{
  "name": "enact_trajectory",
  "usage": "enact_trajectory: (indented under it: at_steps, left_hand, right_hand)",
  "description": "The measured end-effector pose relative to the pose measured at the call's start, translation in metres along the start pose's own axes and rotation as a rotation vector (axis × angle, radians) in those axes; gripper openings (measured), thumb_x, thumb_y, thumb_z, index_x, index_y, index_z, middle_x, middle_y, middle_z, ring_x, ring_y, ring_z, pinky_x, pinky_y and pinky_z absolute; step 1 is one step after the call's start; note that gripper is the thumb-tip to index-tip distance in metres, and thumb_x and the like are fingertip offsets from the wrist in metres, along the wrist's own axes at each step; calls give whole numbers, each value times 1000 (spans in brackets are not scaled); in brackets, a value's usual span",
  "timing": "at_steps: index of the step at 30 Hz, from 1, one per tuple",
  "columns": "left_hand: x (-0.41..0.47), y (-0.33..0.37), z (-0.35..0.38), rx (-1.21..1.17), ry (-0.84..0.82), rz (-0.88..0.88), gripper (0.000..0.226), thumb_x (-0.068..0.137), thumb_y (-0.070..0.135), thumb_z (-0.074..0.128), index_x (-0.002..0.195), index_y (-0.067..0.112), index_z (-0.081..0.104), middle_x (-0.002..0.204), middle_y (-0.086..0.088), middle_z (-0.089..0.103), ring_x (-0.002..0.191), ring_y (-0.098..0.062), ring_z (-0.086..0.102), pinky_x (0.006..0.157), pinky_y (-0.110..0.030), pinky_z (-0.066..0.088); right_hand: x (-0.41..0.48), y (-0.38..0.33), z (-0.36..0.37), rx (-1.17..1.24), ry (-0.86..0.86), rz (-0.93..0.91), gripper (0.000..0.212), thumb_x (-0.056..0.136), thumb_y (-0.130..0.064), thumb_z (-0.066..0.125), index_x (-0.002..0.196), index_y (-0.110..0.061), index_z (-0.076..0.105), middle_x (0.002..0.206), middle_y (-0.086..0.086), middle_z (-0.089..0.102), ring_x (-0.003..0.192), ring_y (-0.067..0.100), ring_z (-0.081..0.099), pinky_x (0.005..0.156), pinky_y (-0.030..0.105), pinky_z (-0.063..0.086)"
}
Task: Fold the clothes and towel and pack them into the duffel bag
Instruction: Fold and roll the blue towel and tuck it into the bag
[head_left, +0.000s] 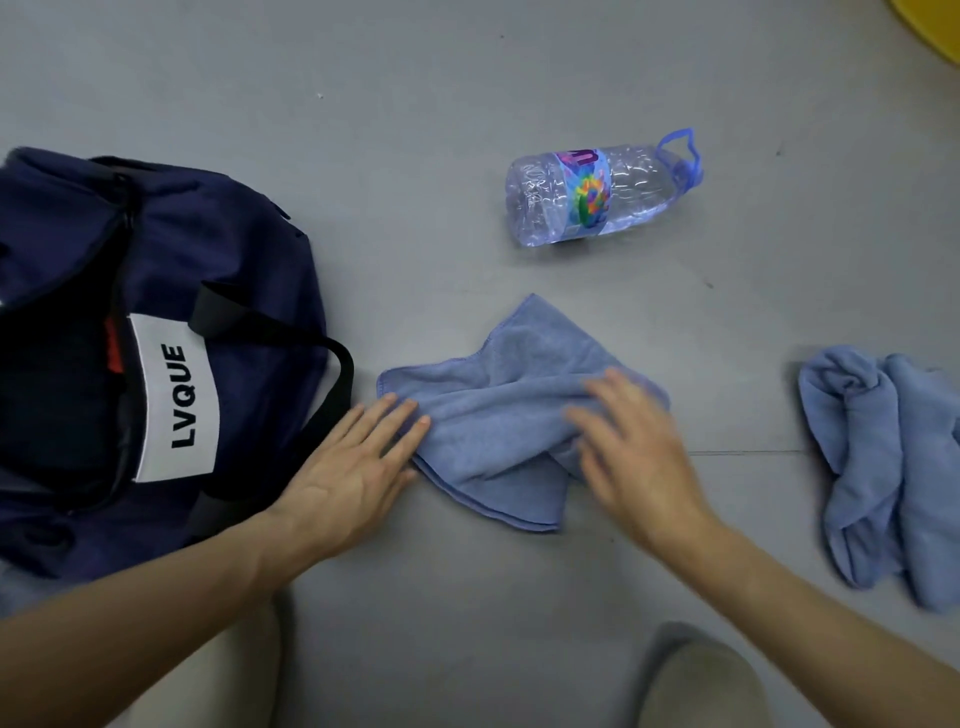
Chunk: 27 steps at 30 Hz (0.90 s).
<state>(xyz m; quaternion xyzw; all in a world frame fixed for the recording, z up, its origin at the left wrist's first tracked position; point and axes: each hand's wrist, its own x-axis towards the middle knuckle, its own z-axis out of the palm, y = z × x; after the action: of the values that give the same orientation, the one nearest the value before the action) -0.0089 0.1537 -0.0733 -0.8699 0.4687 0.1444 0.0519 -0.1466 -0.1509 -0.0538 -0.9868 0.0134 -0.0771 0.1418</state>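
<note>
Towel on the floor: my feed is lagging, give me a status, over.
Left hand, right hand open, pressing towel. Towel loosely folded, unpacked. Duffel bag open, left. Nothing between.

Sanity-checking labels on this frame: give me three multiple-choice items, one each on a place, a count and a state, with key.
1. Where does the duffel bag lie from the towel under the left hand and right hand?
A) to its left
B) to its right
C) beyond it

2. How many blue cloths are on the floor?
A) one
B) two
C) four

3. The water bottle is:
A) upright
B) lying on its side
C) inside the bag

Key:
1 A, the bag sits beside the left hand.
2 B, the towel plus a crumpled cloth at the right.
3 B, its length rests along the floor.
</note>
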Motion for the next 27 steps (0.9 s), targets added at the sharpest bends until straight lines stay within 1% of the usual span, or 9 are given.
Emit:
enact_trajectory:
  at_steps: [2, 4, 8, 13, 17, 20, 22, 24, 27]
  left_hand:
    - [9, -1, 1, 9, 37, 74, 56, 101, 34, 31, 151, 11, 42, 154, -14, 43, 144, -32, 39, 120, -39, 11]
    - [17, -3, 5, 29, 51, 152, 56, 100, 31, 35, 153, 12, 37, 157, -15, 39, 145, -32, 36, 121, -39, 12]
    - [18, -8, 10, 56, -4, 151, 64, 97, 48, 32, 153, 18, 39, 157, -16, 37, 141, -37, 42, 116, -45, 35]
    - [-1, 1, 12, 58, -39, 6, 65, 93, 54, 46, 150, 23, 44, 155, -18, 40, 130, -40, 53, 95, -50, 52]
    - [-24, 16, 7, 88, 18, -9, 62, 89, 49, 36, 143, 25, 56, 142, -21, 53, 90, -36, 60, 72, -45, 51]
    - [-42, 20, 10, 66, 47, 53, 56, 88, 40, 42, 139, 25, 58, 134, -20, 59, 77, -32, 60, 66, -42, 52]
    - [-46, 17, 12, 32, 57, 94, 53, 84, 30, 63, 137, 25, 60, 130, -17, 61, 73, -30, 62, 65, -38, 54]
    - [-45, 11, 13, 5, 43, 105, 66, 72, 20, 82, 134, 25, 61, 128, -14, 61, 72, -29, 64, 66, -37, 53]
    - [-41, 3, 10, -15, 74, 95, 57, 74, 16, 79, 128, 24, 62, 124, -8, 60, 76, -29, 64, 67, -36, 47]
  right_hand:
    - [-22, -28, 20, 58, -158, -141, 36, 91, -22, 53, 122, -11, 69, 138, 15, 58, 130, 35, 54, 103, 45, 50]
    - [-40, -42, 36, 85, -313, -167, 47, 87, -32, 66, 131, -14, 65, 142, 10, 57, 127, 28, 58, 96, 40, 55]
    - [-53, -37, 42, -73, -432, -205, 75, 77, -46, 80, 142, -16, 56, 151, 9, 48, 136, 26, 51, 109, 39, 44]
    - [-49, -17, 36, -30, -346, -112, 60, 75, -33, 86, 130, -20, 66, 142, 5, 58, 126, 23, 60, 92, 34, 56]
    - [-57, -17, 33, -19, -266, -97, 42, 76, -23, 86, 116, -21, 74, 134, 2, 65, 121, 24, 64, 83, 33, 61]
    - [-75, -11, 29, -26, -291, -98, 41, 72, -17, 88, 111, -22, 74, 135, 0, 64, 123, 23, 63, 83, 32, 60]
    - [-85, -7, 26, -41, -297, -78, 41, 70, -16, 89, 108, -22, 75, 135, 0, 64, 123, 22, 62, 85, 32, 60]
    - [-91, -7, 23, -54, -287, -68, 40, 72, -16, 88, 109, -20, 74, 133, 1, 65, 121, 24, 64, 85, 35, 60]
    - [-88, -11, 22, -71, -272, -42, 38, 76, -17, 83, 112, -19, 70, 124, 3, 66, 106, 28, 65, 78, 38, 58]
